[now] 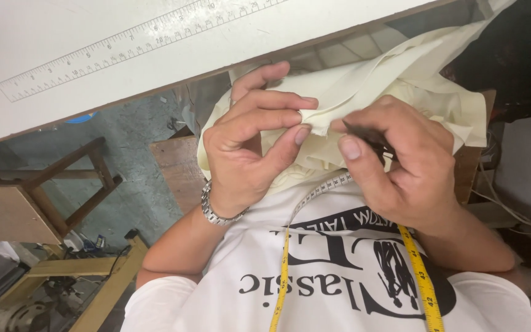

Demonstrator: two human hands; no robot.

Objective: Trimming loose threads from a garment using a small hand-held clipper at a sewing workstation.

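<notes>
Just below the desk (pixel 155 67) edge, the left hand (pixel 247 147) pinches a fold of cream cloth (pixel 394 74). Beside that fold, the right hand (pixel 401 166) grips a small dark tool (pixel 367 136).

Tailoring workshop, white counter (pixel 62 37) carrying a printed ruler scale (pixel 124 46), yellow measuring tape (pixel 422 276) hanging around the person's neck, cream fabric (pixel 401 80) lying bunched at the counter edge, wooden stool (pixel 50 190) standing on bare concrete floor (pixel 136 147)

White worktable (pixel 62 37) (wooden stool (pixel 44 184) below)
</notes>
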